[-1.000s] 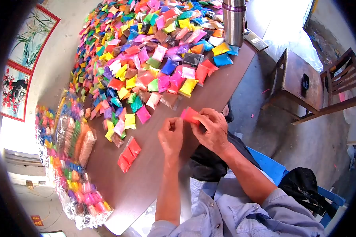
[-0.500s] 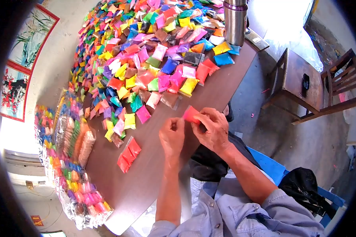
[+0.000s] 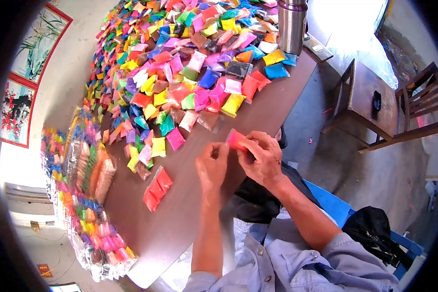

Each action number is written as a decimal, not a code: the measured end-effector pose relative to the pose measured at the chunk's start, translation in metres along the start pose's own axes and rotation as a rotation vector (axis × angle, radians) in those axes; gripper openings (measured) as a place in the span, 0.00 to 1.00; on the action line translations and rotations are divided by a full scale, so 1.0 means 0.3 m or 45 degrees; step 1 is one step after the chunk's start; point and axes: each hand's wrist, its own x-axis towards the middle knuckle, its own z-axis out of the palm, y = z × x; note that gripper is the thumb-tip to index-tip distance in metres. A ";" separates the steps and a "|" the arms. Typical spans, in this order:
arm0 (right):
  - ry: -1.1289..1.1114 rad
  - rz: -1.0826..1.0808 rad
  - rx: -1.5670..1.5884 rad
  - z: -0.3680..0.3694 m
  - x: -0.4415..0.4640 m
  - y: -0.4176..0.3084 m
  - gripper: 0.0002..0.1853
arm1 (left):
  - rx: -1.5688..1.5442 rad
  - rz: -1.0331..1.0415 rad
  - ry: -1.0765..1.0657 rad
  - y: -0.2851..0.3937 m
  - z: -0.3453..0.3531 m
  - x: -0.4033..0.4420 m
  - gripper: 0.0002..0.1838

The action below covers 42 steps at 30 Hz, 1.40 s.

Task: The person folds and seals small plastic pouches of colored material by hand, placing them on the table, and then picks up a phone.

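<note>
We pinch a packet (image 3: pixel 235 139) in the right hand (image 3: pixel 262 159); left hand (image 3: pixel 212 164) curled beside it, grip unclear. Red row (image 3: pixel 157 189) grouped at 8 o'clock, heap (image 3: pixel 180 91) loose at 11.

Glossy plastic, scuffed wood
Small square multicoloured plastic packets (image 3: pixel 197 61) glint at eleven o'clock; a silver cylindrical metal flask (image 3: pixel 291 31) gleams at one; toward three, a slatted dark-brown wooden chair (image 3: pixel 387 117) looks worn; at five, a buttoned blue-grey cloth shirt (image 3: pixel 292 258), matt.
</note>
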 end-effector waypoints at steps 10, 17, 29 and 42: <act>0.018 -0.015 0.013 -0.010 0.007 -0.011 0.16 | -0.032 -0.081 -0.019 0.017 -0.007 0.027 0.11; 0.010 -0.032 -0.031 -0.002 0.001 -0.014 0.17 | -0.149 -0.017 -0.049 0.019 -0.008 0.003 0.11; -0.001 -0.019 0.012 -0.009 0.000 -0.010 0.17 | -0.097 -0.051 0.000 0.001 -0.001 0.033 0.11; -0.014 -0.024 -0.012 0.007 -0.008 -0.003 0.14 | 0.071 -0.104 -0.004 0.049 0.008 0.054 0.15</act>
